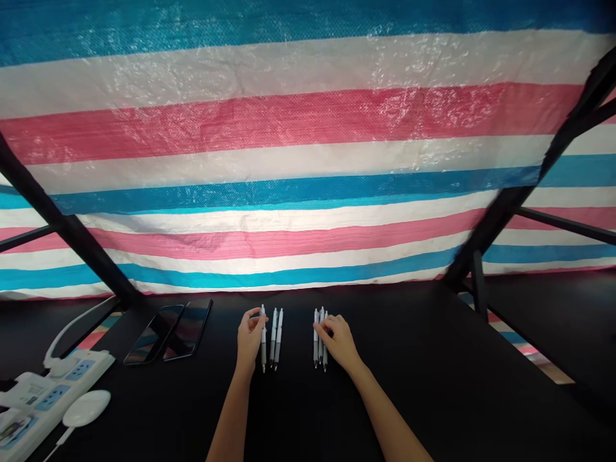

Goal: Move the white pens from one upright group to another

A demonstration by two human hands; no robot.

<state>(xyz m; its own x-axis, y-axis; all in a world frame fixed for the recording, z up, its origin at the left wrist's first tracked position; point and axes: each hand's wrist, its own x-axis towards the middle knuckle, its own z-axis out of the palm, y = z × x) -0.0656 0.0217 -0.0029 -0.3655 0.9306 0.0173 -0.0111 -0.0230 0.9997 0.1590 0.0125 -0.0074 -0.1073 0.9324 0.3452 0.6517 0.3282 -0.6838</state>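
Observation:
On the black table, slim white pens with grey grips lie in two groups, their tips toward me. My left hand pinches the upper part of the leftmost pen between thumb and fingers. Just right of it, two more pens lie close together, untouched. Across a gap, my right hand is closed over a group of three pens. Its thumb and curled fingers are at the group's right side and cover part of it. Exactly which of these pens it grips is partly hidden.
Two dark phones lie at the left. Nearer on that side are a white power strip with plugs and cable, and a white rounded device on a cord. Black frame bars flank a striped tarp behind the table.

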